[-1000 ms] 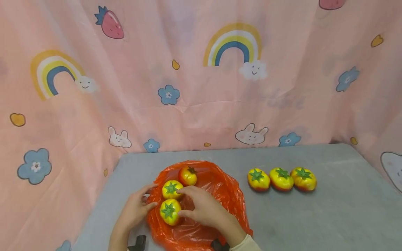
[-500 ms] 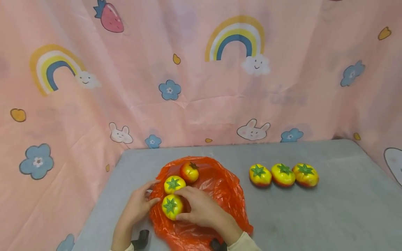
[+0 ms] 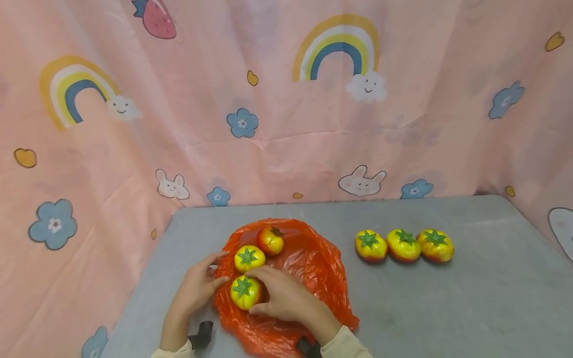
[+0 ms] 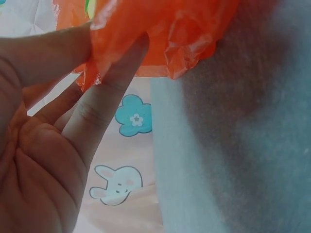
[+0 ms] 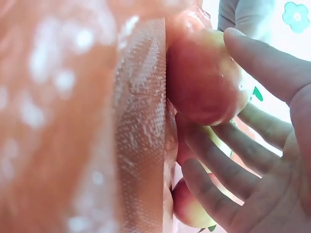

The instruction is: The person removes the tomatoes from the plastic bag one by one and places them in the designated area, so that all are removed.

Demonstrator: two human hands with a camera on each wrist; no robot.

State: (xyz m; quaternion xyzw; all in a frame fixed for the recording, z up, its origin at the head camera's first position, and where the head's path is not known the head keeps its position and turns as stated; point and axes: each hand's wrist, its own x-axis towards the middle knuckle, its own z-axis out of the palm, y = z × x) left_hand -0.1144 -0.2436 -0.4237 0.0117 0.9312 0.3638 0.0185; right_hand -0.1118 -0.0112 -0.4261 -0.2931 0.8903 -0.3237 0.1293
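Observation:
An orange-red plastic bag point(image 3: 309, 268) lies spread on the grey table, with three yellow-and-red tomatoes with green star-shaped tops on its left part. My right hand point(image 3: 286, 296) holds the nearest tomato point(image 3: 243, 293), thumb on its near side and fingers on its far side. In the right wrist view this tomato point(image 5: 209, 77) sits between thumb and fingers, touching the plastic. Just beyond it are the middle tomato point(image 3: 248, 259) and the farthest tomato point(image 3: 270, 241). My left hand point(image 3: 194, 286) holds the bag's left edge; the left wrist view has orange plastic point(image 4: 165, 34) between thumb and fingers.
Three more tomatoes point(image 3: 404, 245) stand in a row on the table point(image 3: 438, 308), right of the bag. A pink patterned curtain point(image 3: 286, 114) hangs behind and along the left side. Dark mounts point(image 3: 202, 334) sit at both wrists.
My right hand has shifted left around the nearest tomato; its fingertips have left the middle tomato. The left hand stays at the bag's edge. The head view has tilted slightly down.

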